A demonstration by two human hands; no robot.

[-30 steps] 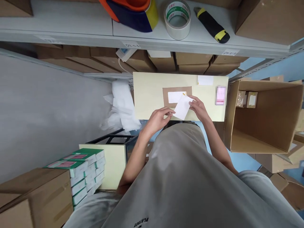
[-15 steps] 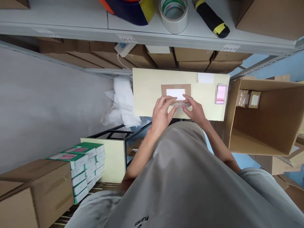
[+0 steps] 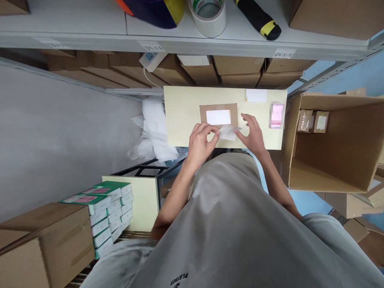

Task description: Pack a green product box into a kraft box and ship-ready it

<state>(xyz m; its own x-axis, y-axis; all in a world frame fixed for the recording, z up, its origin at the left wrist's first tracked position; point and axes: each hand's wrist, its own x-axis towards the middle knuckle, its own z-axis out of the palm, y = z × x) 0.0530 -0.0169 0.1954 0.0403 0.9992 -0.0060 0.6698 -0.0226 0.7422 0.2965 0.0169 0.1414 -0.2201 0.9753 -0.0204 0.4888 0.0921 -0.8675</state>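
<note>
A small brown parcel [image 3: 218, 113] with a white label [image 3: 218, 117] lies on a pale yellow table [image 3: 183, 116]. Just in front of it, my left hand [image 3: 200, 142] pinches the left end of a white paper slip [image 3: 227, 133]. My right hand [image 3: 252, 132] sits at the slip's right end, fingers spread and partly lifted above the table. Both hands are at the table's near edge, right above my grey shirt.
A white card [image 3: 256, 95] and a pink item [image 3: 277, 115] lie on the table's right side. An open carton [image 3: 333, 144] holding small parcels stands at the right. The shelf above bears a tape roll [image 3: 208, 16] and a black-yellow cutter [image 3: 258, 20]. Green-white boxes [image 3: 105, 212] are stacked lower left.
The slip, held up tilted over the parcel a second ago, now lies low in front of it. My right hand has loosened and spread; the view has drifted slightly.
</note>
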